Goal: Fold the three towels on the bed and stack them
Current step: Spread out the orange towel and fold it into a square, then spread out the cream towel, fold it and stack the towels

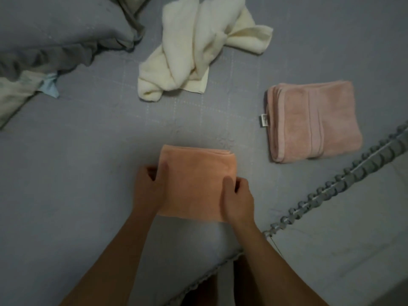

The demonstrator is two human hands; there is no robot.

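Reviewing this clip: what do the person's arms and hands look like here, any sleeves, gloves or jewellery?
Both forearms are bare up to the bottom edge of the picture, with no sleeves in view. The left hand and right hand wear no gloves. No watch, bracelet or ring shows, though the picture is dim and somewhat soft, so a thin ring could be missed.

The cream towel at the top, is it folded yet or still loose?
Still loose. The cream towel lies crumpled in a twisted heap, with uneven bunches and one flat corner sticking out, unlike the squared pink towel.
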